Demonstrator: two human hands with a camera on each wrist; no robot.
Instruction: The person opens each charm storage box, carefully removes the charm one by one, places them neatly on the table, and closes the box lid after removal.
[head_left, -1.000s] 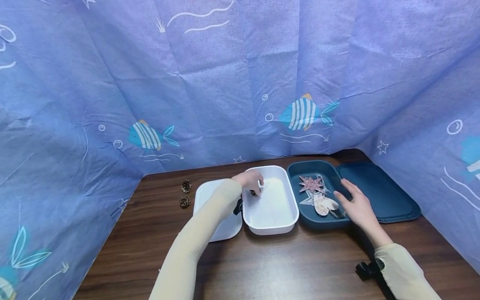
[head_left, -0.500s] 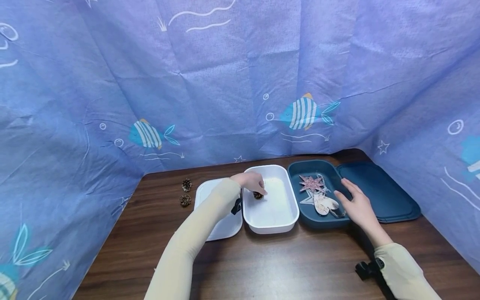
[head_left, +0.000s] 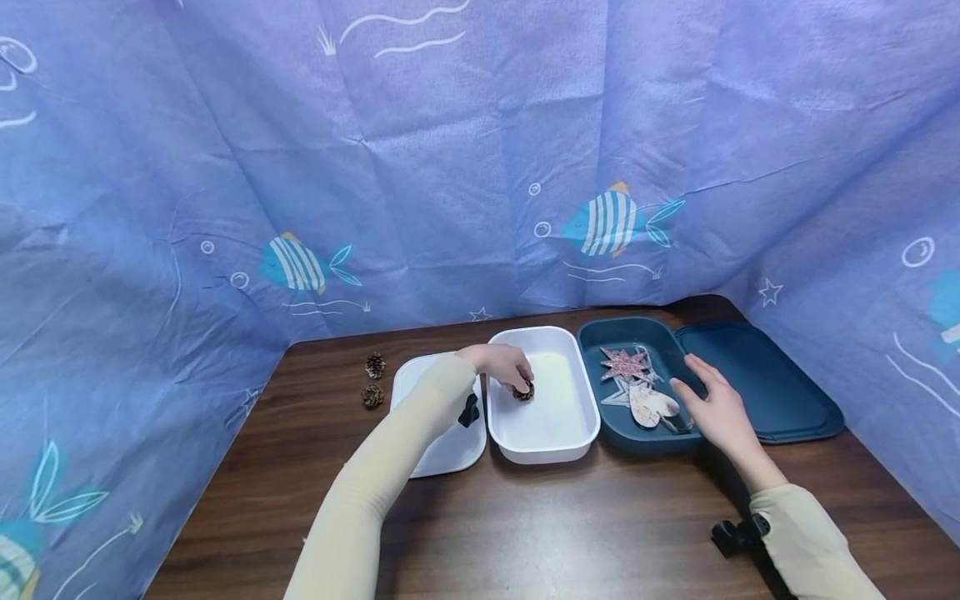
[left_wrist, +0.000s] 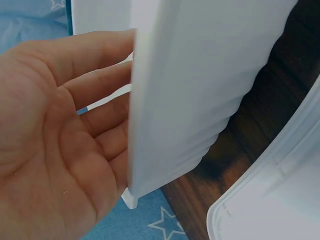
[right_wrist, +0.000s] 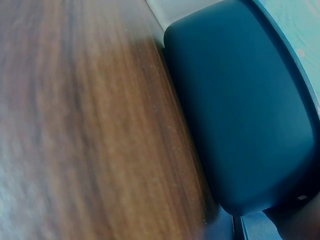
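Observation:
My left hand (head_left: 504,364) reaches over the left wall of the white box (head_left: 551,433) and holds a small brown pine cone (head_left: 524,392) low inside it. In the left wrist view the fingers (left_wrist: 102,80) curve behind the box wall, which hides their tips and the cone. My right hand (head_left: 718,410), fingers extended, lies at the right rim of the dark teal box (head_left: 637,440). That box contains a pink glittery star (head_left: 624,366), a pale star outline (head_left: 617,395) and a whitish heart-shaped ornament (head_left: 647,407). Only a sliver of the right hand shows in its wrist view.
Two more pine cones, one upper (head_left: 375,365) and one lower (head_left: 371,396), lie on the wooden table (head_left: 525,533) at the left. A white lid (head_left: 450,454) adjoins the white box. The teal lid (head_left: 780,392) lies at the right, before the blue curtain (head_left: 450,167).
The left hand and the pine cone have shifted slightly right inside the white box, with more of the cone showing. The right hand stays in place.

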